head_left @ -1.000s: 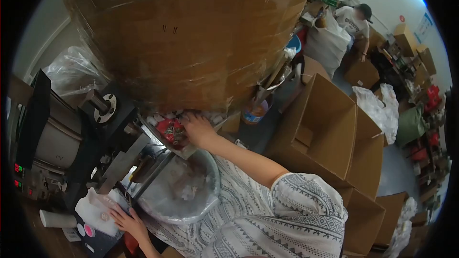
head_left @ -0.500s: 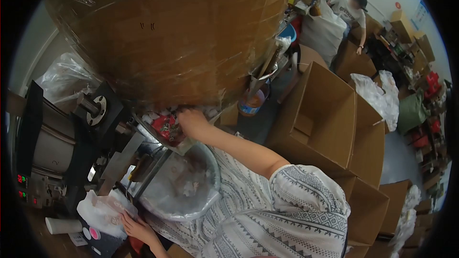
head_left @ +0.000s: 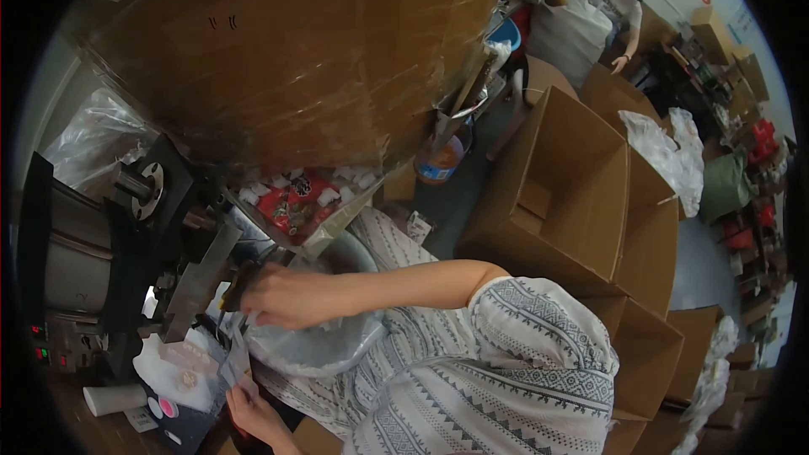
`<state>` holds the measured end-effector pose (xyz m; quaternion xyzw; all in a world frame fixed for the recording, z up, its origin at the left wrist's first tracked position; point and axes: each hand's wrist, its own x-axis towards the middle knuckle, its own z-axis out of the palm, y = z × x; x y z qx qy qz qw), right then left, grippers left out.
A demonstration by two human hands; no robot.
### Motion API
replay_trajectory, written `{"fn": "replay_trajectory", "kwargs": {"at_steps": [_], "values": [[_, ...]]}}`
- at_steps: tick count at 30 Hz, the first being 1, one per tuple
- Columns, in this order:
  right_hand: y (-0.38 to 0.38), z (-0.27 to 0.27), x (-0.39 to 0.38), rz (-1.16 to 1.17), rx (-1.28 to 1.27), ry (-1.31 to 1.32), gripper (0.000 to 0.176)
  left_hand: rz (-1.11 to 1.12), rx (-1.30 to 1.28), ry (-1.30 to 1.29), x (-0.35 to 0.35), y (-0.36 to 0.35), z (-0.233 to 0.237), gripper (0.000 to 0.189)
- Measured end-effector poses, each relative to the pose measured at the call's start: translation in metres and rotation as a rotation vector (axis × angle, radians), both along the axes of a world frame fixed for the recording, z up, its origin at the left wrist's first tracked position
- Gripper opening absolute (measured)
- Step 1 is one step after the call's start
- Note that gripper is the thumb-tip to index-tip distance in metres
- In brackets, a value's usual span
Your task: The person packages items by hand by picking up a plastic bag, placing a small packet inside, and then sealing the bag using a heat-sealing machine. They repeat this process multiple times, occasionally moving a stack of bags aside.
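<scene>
My right hand (head_left: 291, 297) is beside the machine's metal bar, over a round tub (head_left: 337, 362) lined with clear plastic. Its fingers are curled, and what they hold, if anything, is hidden. Lower down, my left hand (head_left: 253, 414) pinches a thin translucent plastic piece (head_left: 237, 364) by its lower end. Left of that lies a pile of white translucent plastic pieces (head_left: 179, 371) on a dark plate. Beyond my right hand is a tray (head_left: 324, 242) with red printed packets (head_left: 295, 202) and small white pieces.
A machine with a black frame (head_left: 181, 190) stands at the left. A large taped cardboard box (head_left: 295, 67) hangs over the tray. Open cartons (head_left: 581, 177) line the right side. A person (head_left: 613, 4) works at the back right. A white cup (head_left: 114, 400) lies at lower left.
My right hand has left the tray and come down and left to the machine. My left hand now lifts a plastic piece away from the pile.
</scene>
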<state>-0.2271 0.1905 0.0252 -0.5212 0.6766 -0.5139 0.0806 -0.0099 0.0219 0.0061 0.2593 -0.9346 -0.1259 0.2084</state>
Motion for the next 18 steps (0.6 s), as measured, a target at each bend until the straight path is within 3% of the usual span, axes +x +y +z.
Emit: {"fn": "replay_trajectory", "kwargs": {"at_steps": [2, 6, 8, 14, 18], "values": [[-0.008, 0.003, 0.014, 0.057, 0.008, 0.380, 0.018, -0.117, 0.056, 0.003, -0.003, 0.004, 0.001, 0.012], [-0.009, 0.006, 0.019, 0.168, 0.053, 0.341, 0.016, -0.270, 0.210, -0.006, -0.018, 0.024, 0.006, 0.006], [-0.007, 0.005, 0.017, 0.287, 0.110, 0.153, 0.017, -0.326, 0.351, 0.002, -0.023, 0.032, 0.008, 0.009], [0.002, -0.003, 0.011, 0.179, 0.028, 0.090, 0.017, -0.319, 0.610, 0.018, -0.028, 0.036, -0.004, 0.015], [0.017, 0.014, 0.001, 0.015, 0.098, 0.246, 0.017, -0.252, 0.542, 0.069, -0.027, 0.030, -0.009, 0.012]]}}
